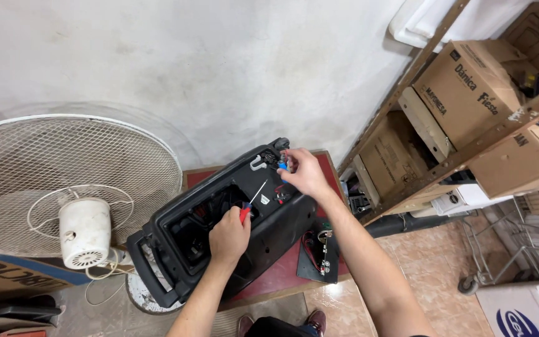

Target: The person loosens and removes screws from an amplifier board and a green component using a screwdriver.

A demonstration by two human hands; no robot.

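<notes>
A black plastic speaker cabinet (176, 262) lies on its back on a small red table (282, 274), its rear panel opening facing up. My left hand (229, 236) grips a red-handled screwdriver (249, 207) whose shaft points up toward the far end of the opening. My right hand (304, 171) reaches to the far end of the cabinet and pinches a small blue part (283, 166) beside red wires (279, 190) and a white hook-shaped piece (258, 164). What lies deeper inside the cabinet is dark.
A black removed panel with a circuit board and wires (319, 253) lies on the table at right. A white fan (76, 193) stands at left. Metal shelving (469, 150) with cardboard boxes (469, 87) fills the right side. My shoes (316, 321) show below.
</notes>
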